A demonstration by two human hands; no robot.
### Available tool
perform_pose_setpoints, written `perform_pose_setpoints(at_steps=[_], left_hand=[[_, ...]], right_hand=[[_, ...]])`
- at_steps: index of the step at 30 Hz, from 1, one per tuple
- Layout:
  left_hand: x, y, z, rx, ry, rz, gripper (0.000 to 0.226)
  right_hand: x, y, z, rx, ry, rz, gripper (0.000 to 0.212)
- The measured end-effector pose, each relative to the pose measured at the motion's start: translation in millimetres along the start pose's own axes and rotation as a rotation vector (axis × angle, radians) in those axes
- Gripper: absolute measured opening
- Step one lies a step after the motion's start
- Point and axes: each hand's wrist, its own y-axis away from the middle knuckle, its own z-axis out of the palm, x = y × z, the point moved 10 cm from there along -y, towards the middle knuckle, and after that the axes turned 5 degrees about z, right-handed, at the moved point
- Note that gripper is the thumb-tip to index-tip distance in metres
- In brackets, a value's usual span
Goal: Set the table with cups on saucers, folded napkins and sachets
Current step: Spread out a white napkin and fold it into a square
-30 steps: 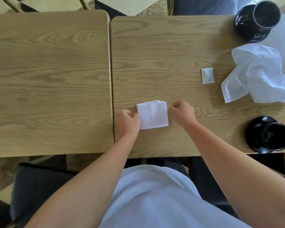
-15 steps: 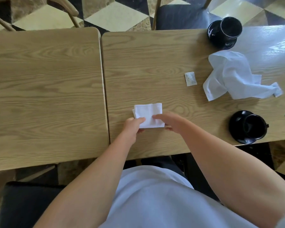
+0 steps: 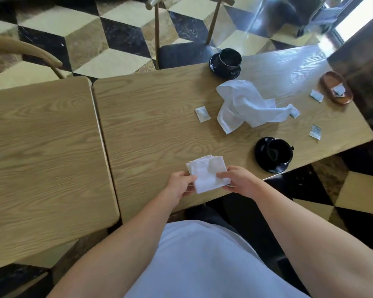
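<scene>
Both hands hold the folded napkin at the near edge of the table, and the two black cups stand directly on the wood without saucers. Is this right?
Not quite. The head view shows each black cup on a black saucer. The rest holds: left hand and right hand hold the folded napkin.

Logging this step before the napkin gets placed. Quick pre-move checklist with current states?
1. Folded napkin gripped by both hands: ok, left hand and right hand pinch its near corners.
2. Folds neat: not ok, layers splay at the far edge.
3. Near cup on its saucer: ok.
4. Far cup on its saucer: ok.
5. Second napkin folded: not ok, crumpled.
6. Sachets placed: not ok, scattered; one sachet lies alone mid-table.
</scene>
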Motion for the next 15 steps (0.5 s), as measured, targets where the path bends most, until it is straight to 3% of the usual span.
perform_pose_setpoints(at_steps=[8,15], left_hand=[[10.4,-31.5,75.5,0.125,-0.251,0.038,0.011],[-5.4,-49.0,97.9,0.287,-0.319,0.003,0.008]], right_hand=[[10.0,-30.4,-93.7,0.116,-0.066,-0.015,0.026],[28.1,-58.4,-131.7,0.217,-0.138,-0.019,0.011]])
